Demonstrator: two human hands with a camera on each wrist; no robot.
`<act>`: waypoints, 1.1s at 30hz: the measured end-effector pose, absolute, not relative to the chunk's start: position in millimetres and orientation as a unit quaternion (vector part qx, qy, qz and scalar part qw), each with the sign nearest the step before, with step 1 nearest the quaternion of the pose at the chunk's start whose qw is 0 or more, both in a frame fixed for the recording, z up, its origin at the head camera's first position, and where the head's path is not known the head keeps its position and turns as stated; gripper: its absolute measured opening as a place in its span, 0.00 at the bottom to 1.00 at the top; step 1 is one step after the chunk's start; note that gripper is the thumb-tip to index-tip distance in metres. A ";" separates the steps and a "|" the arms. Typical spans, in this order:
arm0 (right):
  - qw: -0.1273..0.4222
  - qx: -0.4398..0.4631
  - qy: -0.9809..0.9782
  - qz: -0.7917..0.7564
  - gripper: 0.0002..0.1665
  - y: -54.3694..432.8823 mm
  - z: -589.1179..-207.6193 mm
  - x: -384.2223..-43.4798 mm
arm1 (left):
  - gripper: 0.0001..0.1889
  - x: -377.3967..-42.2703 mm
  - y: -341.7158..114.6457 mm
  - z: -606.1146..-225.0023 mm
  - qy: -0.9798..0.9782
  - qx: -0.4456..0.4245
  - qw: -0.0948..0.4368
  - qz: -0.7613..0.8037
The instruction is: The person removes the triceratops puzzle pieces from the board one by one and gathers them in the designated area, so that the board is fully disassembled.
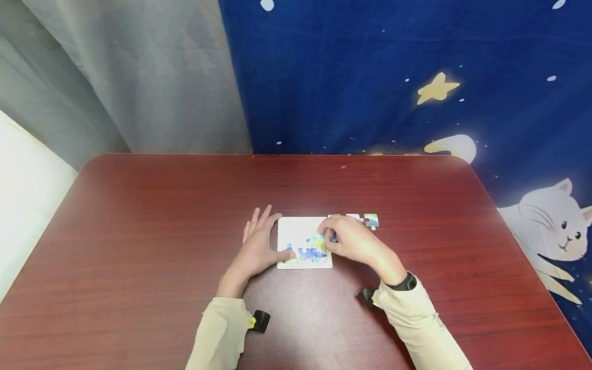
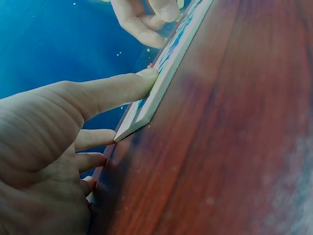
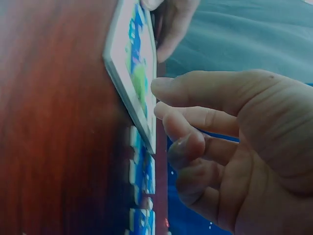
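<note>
A small jigsaw puzzle in a white-framed tray [image 1: 296, 226] lies on the table, its lower part filled with blue, green and yellow pieces [image 1: 311, 253]. My left hand [image 1: 259, 246] spreads along the tray's left side. Its thumb [image 2: 132, 88] rests on the near left part, and a fingertip touches the far left corner. Over the right side is my right hand [image 1: 353, 239], thumb and fingertips bent close to the green-yellow area [image 3: 139, 78]. No piece shows between the thumb and finger in the right wrist view.
Loose jigsaw pieces [image 1: 371, 220] lie right of the tray, some partly behind the right hand. A tiny red bit [image 1: 344, 166] sits near the far edge of the brown table [image 1: 139, 246]. A blue curtain [image 1: 333, 77] and a grey curtain [image 1: 176, 77] hang behind.
</note>
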State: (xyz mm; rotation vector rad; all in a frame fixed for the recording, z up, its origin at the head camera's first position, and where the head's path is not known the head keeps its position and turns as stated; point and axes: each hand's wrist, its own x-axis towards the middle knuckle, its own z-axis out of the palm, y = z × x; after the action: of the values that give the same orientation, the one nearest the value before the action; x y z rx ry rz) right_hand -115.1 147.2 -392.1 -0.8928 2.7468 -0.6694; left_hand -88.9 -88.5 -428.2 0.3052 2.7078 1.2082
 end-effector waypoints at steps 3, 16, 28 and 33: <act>0.089 -0.291 0.930 -0.207 0.13 143.1 -394.0 -112.4 | 0.46 -89.0 -88.1 -428.5 0.907 0.101 0.079 0.402; 0.095 -0.288 0.928 -0.218 0.14 141.9 -395.0 -109.5 | 0.47 -87.7 -87.7 -427.3 0.905 0.103 0.078 0.405; 0.102 -0.261 0.934 -0.223 0.16 136.0 -392.9 -108.8 | 0.47 -87.6 -89.6 -428.2 0.904 0.105 0.075 0.407; 0.096 -0.263 0.934 -0.224 0.16 134.8 -392.9 -109.5 | 0.47 -88.4 -88.5 -428.1 0.905 0.104 0.074 0.405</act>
State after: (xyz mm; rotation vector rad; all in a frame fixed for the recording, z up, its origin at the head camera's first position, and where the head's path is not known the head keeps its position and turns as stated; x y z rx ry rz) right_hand -109.5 134.8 -392.9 -0.7798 2.7665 -0.6635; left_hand -88.4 -88.5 -428.1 0.3109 2.7180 1.2165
